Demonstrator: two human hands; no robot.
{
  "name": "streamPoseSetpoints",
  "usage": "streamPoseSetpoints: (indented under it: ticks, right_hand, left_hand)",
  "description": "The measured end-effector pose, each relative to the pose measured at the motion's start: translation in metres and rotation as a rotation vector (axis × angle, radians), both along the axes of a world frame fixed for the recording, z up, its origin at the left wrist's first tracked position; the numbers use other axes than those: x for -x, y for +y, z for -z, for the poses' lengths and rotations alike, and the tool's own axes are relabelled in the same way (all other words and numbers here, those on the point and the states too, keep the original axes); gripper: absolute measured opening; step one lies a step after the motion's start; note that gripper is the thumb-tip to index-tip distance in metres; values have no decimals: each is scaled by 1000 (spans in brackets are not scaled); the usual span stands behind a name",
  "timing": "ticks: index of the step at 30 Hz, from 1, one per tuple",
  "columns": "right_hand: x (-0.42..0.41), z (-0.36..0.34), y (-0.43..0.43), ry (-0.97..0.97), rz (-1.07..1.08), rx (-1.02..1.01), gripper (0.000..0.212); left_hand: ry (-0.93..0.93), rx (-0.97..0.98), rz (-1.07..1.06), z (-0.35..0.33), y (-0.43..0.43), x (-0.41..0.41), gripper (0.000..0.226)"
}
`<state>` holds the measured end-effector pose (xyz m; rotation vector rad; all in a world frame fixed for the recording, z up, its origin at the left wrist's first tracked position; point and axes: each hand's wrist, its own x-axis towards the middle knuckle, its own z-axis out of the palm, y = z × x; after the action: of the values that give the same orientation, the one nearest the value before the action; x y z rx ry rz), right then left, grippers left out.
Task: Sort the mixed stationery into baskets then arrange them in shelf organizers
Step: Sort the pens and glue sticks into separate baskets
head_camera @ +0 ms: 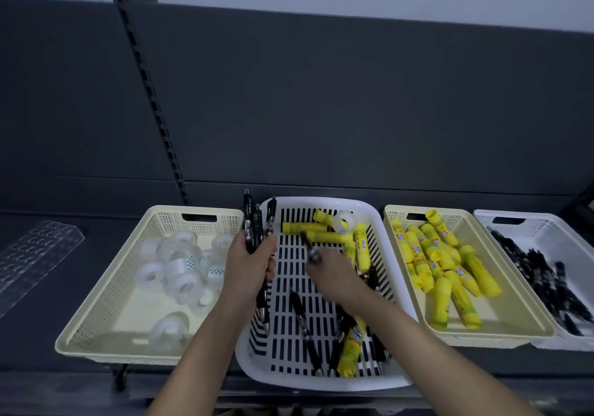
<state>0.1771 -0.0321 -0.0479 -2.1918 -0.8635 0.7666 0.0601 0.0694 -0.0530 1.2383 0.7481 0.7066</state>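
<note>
Four baskets stand in a row on a dark shelf. The slotted white basket (pixel 382 219) in the middle holds the mixed stock. To its left, a cream basket (pixel 106 303) holds about nine clear tape rolls (pixel 180 267). To its right, a second cream basket (pixel 501 335) holds roughly a dozen yellow glue sticks (pixel 450 271), piled so that an exact count is not possible. At far right, a white basket (pixel 546 232), partly cut off by the frame edge, holds a heap of black pens (pixel 543 274) too dense to count.

Inside the slotted basket lie one tape roll (pixel 344 221) at the far end, about six glue sticks (pixel 324 237) (most near the far right corner, one at the near edge), and several loose black pens (pixel 305 328) toward the near end, some hidden under the right forearm.

The left hand (pixel 249 264) is closed around a bundle of three black pens (pixel 252 222), held nearly upright over the basket's left rim, clip ends up, tips showing below the fist. The right hand (pixel 331 274) is over the middle of the basket, blurred; its fingers appear pinched on the end of one dark pen (pixel 307 243), though the grip cannot be seen clearly.

A clear perforated organizer (pixel 35 255) lies at far left on the shelf, well apart from the baskets.
</note>
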Motion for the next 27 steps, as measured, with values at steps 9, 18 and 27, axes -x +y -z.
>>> streamPoseSetpoints:
  ticks: [9, 18, 27]
  right_hand:
    - [21, 26, 7, -213, -230, 436, 47]
    - [-7, -5, -20, 485, 394, -181, 22]
    - [-47, -33, -68, 755, 580, -587, 16]
  left_hand:
    - [4, -5, 50, 0, -1, 2, 15]
    - [57, -64, 132, -1, -12, -14, 10]
    - [51, -108, 260, -24, -62, -68, 6]
